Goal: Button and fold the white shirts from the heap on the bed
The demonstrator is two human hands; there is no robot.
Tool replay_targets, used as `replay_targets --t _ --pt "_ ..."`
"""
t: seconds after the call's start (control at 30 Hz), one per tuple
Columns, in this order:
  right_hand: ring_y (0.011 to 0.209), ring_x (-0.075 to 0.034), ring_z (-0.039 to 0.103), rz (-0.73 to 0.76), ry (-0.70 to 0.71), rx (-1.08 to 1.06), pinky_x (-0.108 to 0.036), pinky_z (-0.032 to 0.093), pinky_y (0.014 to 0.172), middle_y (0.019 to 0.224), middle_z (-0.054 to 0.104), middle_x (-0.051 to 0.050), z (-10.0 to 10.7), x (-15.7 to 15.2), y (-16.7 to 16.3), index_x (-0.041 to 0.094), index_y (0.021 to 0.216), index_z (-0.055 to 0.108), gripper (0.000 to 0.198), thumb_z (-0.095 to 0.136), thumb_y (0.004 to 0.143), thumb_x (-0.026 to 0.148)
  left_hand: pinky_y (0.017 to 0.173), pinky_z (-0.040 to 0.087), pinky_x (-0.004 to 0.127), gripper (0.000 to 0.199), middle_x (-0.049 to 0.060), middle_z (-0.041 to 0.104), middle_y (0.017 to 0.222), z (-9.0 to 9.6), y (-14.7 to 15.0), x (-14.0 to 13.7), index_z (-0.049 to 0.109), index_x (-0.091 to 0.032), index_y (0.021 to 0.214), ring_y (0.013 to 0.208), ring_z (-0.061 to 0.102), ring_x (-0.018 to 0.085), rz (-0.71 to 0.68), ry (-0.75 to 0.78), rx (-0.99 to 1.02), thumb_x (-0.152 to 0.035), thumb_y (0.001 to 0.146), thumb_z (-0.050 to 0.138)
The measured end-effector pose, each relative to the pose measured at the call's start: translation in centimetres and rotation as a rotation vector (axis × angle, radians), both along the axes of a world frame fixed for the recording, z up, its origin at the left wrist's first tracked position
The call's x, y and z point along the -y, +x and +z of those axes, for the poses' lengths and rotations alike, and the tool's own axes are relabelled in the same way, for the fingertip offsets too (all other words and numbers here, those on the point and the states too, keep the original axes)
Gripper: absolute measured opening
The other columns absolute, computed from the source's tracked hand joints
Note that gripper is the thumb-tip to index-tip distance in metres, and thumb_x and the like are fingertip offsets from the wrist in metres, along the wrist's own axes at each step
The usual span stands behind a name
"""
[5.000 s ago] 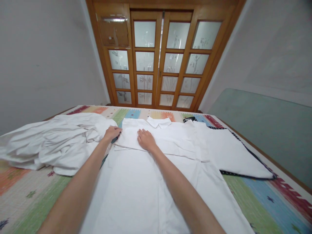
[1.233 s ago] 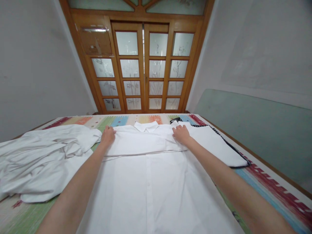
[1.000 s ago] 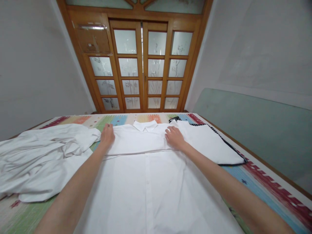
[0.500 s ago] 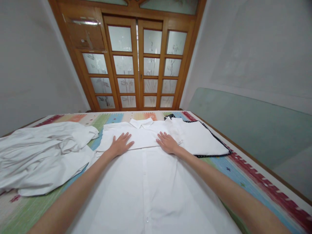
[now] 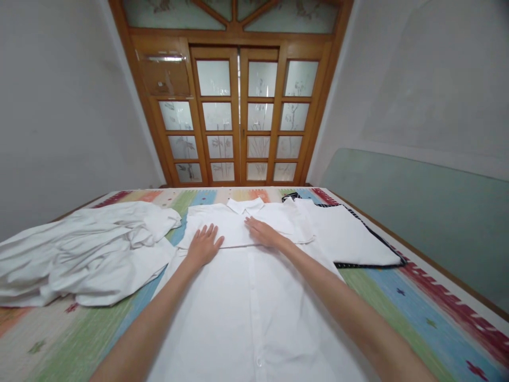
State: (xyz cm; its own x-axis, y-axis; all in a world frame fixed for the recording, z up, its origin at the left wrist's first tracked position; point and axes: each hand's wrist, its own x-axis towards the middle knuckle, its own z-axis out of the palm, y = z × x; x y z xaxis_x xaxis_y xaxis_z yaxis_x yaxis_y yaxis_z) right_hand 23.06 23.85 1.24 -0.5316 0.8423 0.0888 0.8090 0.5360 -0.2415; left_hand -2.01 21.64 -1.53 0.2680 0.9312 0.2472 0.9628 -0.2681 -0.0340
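A white button-up shirt lies spread before me, its collar at the far end and its button strip running toward me. Across its upper part is a folded white section with a straight near edge. My left hand rests flat on the left of that section, fingers spread, at the near edge. On the middle of the section, just below the collar, lies my right hand, palm down with fingers stretched out. Neither hand grips the cloth.
Left of the shirt lies a crumpled white garment. To the right is a folded white garment over black patterned cloth. A colourful striped sheet covers the surface. Beyond stand wooden glass-paned doors; a pale green panel leans along the right wall.
My right hand has slid left across the folded section toward the middle, below the collar. My left hand stays near the left part. The view has tilted up and shifted left.
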Motion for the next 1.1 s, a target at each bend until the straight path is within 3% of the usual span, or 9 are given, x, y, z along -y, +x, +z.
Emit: replay_targets --t 0.07,0.13,0.3,0.4,0.53,0.67,0.8,0.87,1.1 --pt "0.147 -0.02 0.025 0.103 0.014 -0.004 -0.035 0.02 0.119 0.158 0.031 -0.01 -0.6 -0.4 -2.3 0.008 0.148 0.04 0.054 0.027 0.099 0.029 0.114 0.033 0.05 0.057 0.015 0.046 0.149 -0.1 0.0 0.1 0.048 -0.012 0.143 0.14 0.039 0.033 0.001 0.011 0.007 -0.044 0.099 0.032" --pt "0.147 -0.022 0.025 0.111 0.022 0.016 -0.038 0.019 0.119 0.158 0.031 -0.01 -1.2 -0.9 -4.0 0.01 0.149 0.039 0.055 0.028 0.1 0.034 0.114 0.034 0.05 0.057 0.015 0.048 0.148 -0.1 -0.1 0.1 0.049 -0.012 0.142 0.139 0.04 0.032 -0.003 0.022 0.016 -0.044 0.099 0.031" --pt "0.149 -0.023 0.02 -0.204 -0.01 0.025 -0.039 0.013 0.12 0.16 0.025 -0.014 -1.8 -2.5 -5.7 0.007 0.152 0.031 0.062 0.026 0.101 0.042 0.113 0.035 0.05 0.057 0.015 0.05 0.146 -0.3 -0.3 0.0 0.051 -0.013 0.141 0.138 0.042 0.032 -0.022 0.057 0.042 -0.045 0.098 0.031" --pt "0.149 -0.027 0.017 -0.414 -0.002 -0.008 -0.039 0.012 0.12 0.16 0.021 -0.02 -2.1 -2.9 -6.1 -0.003 0.151 0.025 0.07 0.027 0.1 0.045 0.112 0.036 0.05 0.056 0.014 0.051 0.145 -0.4 -0.4 0.0 0.051 -0.014 0.14 0.138 0.043 0.032 -0.025 0.057 0.053 -0.045 0.098 0.031" --pt "0.149 -0.03 0.014 -0.541 0.021 -0.056 -0.039 0.011 0.12 0.159 0.017 -0.026 -2.4 -2.6 -6.4 -0.012 0.148 0.023 0.075 0.028 0.098 0.044 0.113 0.035 0.051 0.055 0.014 0.049 0.146 0.0 -0.3 0.1 0.051 -0.014 0.141 0.138 0.042 0.032 -0.017 0.03 0.06 -0.044 0.098 0.032" --pt "0.149 -0.029 0.014 -0.456 0.125 -0.06 -0.039 0.016 0.119 0.159 0.017 -0.025 -2.2 -2.0 -6.3 -0.01 0.148 0.027 0.068 0.032 0.098 0.036 0.113 0.035 0.05 0.053 0.013 0.05 0.146 0.4 -0.1 0.3 0.051 -0.014 0.14 0.139 0.042 0.03 -0.003 0.011 0.061 -0.042 0.098 0.033" --pt "0.145 -0.023 0.03 -0.213 0.159 -0.001 -0.036 0.022 0.117 0.154 0.036 -0.019 -2.0 -1.9 -6.2 0.001 0.142 0.045 0.053 0.029 0.097 0.026 0.114 0.035 0.047 0.051 0.012 0.051 0.145 0.5 -0.1 0.3 0.052 -0.017 0.139 0.139 0.042 0.028 0.013 0.021 0.061 -0.041 0.098 0.034" --pt "0.144 -0.023 0.031 -0.241 0.123 0.011 -0.037 0.021 0.117 0.153 0.038 -0.019 -2.0 -2.0 -6.2 0.001 0.143 0.043 0.055 0.028 0.099 0.03 0.114 0.035 0.046 0.052 0.012 0.051 0.145 0.4 -0.1 0.3 0.052 -0.017 0.139 0.139 0.042 0.028 0.016 0.02 0.061 -0.042 0.098 0.034" --pt "0.149 -0.027 0.016 -0.441 -0.002 0.016 -0.041 0.01 0.119 0.16 0.017 -0.02 -2.1 -2.2 -6.4 -0.004 0.152 0.022 0.073 0.024 0.098 0.046 0.114 0.034 0.049 0.054 0.013 0.05 0.146 0.2 -0.3 0.1 0.052 -0.016 0.139 0.14 0.041 0.03 0.002 0.01 0.082 -0.043 0.098 0.031"
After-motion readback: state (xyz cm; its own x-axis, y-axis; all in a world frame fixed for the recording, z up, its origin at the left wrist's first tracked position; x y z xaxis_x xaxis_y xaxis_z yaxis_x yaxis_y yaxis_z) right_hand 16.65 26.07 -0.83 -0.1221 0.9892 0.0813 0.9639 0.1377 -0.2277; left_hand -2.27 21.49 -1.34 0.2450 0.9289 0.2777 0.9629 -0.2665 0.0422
